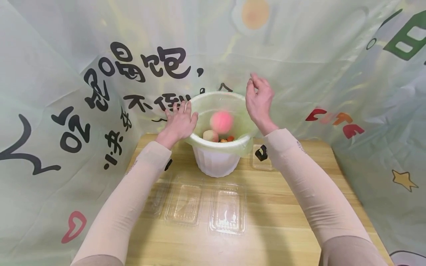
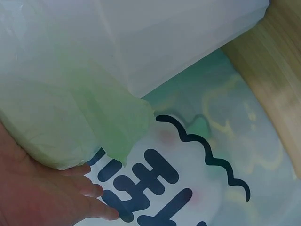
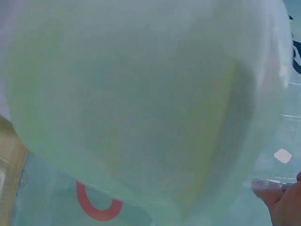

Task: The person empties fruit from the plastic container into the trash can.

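A white bucket (image 1: 216,159) stands upright on the table, lined with a thin pale green plastic bag (image 1: 244,146) that folds out over its rim. Inside lie a round pink thing (image 1: 222,122), blurred, a round peach-coloured thing (image 1: 210,136) and small orange-red pieces (image 1: 230,138). At the rim's left side my left hand (image 1: 179,122) rests with fingers spread and straight against the bag. My right hand (image 1: 261,99) is raised at the right rim, thumb and fingertips together, pinching the bag's edge. In the right wrist view the bag (image 3: 141,108) bulges wide beside that hand (image 3: 284,205).
Clear plastic boxes (image 1: 227,208) lie on the wooden table (image 1: 266,236) in front of the bucket. Another clear box (image 1: 259,162) with a black item (image 1: 261,152) sits to the right, partly behind my sleeve. Printed curtains (image 1: 293,44) enclose the table at the back and sides.
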A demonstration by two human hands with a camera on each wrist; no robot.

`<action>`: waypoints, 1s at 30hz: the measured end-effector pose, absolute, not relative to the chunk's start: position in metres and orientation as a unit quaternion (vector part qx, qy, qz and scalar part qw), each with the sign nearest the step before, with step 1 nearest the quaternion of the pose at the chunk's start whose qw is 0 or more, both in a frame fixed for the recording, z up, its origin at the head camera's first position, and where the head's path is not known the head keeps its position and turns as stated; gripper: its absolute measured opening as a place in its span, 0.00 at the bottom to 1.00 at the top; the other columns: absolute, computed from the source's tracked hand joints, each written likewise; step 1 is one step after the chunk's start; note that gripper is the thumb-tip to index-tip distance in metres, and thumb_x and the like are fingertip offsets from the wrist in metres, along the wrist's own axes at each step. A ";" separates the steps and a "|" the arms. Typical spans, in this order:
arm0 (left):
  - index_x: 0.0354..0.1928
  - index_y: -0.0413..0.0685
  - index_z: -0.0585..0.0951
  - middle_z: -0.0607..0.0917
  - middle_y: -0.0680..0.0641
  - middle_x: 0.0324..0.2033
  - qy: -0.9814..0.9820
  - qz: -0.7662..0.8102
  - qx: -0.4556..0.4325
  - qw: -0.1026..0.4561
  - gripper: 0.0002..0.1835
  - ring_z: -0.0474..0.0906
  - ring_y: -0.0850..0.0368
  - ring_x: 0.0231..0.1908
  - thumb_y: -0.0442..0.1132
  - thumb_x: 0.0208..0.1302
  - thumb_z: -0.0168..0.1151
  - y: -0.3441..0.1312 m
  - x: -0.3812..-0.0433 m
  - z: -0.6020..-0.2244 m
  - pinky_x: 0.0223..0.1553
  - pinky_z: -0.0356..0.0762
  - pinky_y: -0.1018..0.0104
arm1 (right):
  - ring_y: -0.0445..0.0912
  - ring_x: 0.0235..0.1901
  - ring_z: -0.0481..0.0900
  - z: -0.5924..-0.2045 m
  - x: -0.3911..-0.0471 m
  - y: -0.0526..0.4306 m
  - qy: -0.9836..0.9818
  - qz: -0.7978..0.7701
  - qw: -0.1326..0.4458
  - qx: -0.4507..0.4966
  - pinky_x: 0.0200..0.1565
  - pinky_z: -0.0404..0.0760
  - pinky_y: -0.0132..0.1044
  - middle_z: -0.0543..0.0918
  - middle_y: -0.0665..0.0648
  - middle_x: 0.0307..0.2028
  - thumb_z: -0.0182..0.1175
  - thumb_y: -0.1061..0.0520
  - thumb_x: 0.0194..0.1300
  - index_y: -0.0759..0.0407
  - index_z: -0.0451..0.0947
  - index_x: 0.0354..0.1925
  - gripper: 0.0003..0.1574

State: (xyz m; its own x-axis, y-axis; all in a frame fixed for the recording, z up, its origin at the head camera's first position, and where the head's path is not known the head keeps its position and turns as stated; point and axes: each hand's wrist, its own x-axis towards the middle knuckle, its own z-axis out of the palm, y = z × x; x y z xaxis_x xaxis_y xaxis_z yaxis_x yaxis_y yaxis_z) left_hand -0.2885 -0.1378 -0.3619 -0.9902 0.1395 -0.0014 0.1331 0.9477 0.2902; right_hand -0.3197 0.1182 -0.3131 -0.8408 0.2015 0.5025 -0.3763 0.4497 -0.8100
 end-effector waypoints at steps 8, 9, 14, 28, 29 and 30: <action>0.85 0.42 0.43 0.44 0.35 0.85 0.987 0.143 0.066 0.008 0.40 0.34 0.27 0.83 0.60 0.83 0.23 -0.137 -0.288 -0.361 0.78 0.31 0.24 | 0.48 0.51 0.82 -0.309 -0.320 0.122 -0.802 0.532 0.271 0.038 0.49 0.75 0.25 0.84 0.61 0.64 0.53 0.58 0.80 0.62 0.77 0.69 0.24; 0.85 0.42 0.43 0.44 0.35 0.85 0.988 0.142 0.066 0.009 0.41 0.34 0.27 0.83 0.61 0.83 0.23 -0.137 -0.288 -0.361 0.78 0.30 0.24 | 0.47 0.50 0.81 -0.309 -0.320 0.123 -0.802 0.532 0.268 0.036 0.49 0.75 0.26 0.84 0.61 0.64 0.53 0.58 0.79 0.62 0.77 0.69 0.25; 0.85 0.41 0.43 0.44 0.35 0.84 0.988 0.141 0.065 0.007 0.41 0.34 0.27 0.83 0.60 0.83 0.23 -0.136 -0.288 -0.361 0.78 0.30 0.24 | 0.47 0.51 0.81 -0.309 -0.320 0.128 -0.808 0.529 0.258 0.024 0.52 0.76 0.29 0.85 0.63 0.62 0.52 0.58 0.79 0.62 0.78 0.69 0.25; 0.85 0.41 0.43 0.44 0.35 0.85 0.987 0.145 0.066 0.010 0.40 0.34 0.28 0.83 0.60 0.83 0.23 -0.136 -0.287 -0.360 0.78 0.30 0.23 | 0.34 0.26 0.79 -0.299 -0.317 0.160 -0.779 0.579 0.237 -0.041 0.34 0.81 0.26 0.87 0.50 0.43 0.49 0.55 0.74 0.53 0.81 0.67 0.28; 0.85 0.41 0.43 0.44 0.35 0.85 0.987 0.145 0.065 0.010 0.40 0.34 0.28 0.83 0.60 0.83 0.23 -0.136 -0.287 -0.360 0.78 0.30 0.23 | 0.34 0.27 0.80 -0.300 -0.316 0.164 -0.774 0.587 0.234 -0.044 0.34 0.83 0.26 0.85 0.50 0.39 0.49 0.56 0.74 0.52 0.80 0.68 0.29; 0.85 0.41 0.43 0.44 0.36 0.85 0.987 0.145 0.065 0.010 0.40 0.34 0.28 0.83 0.60 0.83 0.23 -0.136 -0.287 -0.360 0.78 0.30 0.23 | 0.35 0.28 0.81 -0.300 -0.316 0.168 -0.769 0.593 0.232 -0.049 0.33 0.84 0.26 0.84 0.49 0.36 0.49 0.56 0.74 0.52 0.80 0.69 0.29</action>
State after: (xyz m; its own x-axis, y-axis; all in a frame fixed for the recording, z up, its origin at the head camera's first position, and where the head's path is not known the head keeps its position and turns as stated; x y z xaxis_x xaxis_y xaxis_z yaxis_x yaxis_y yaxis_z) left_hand -0.2865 -0.1362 -0.3598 -0.9913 0.1320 -0.0018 0.1259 0.9497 0.2867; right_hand -0.3155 0.1677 -0.3002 -0.8874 0.3503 0.2997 -0.2005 0.2920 -0.9351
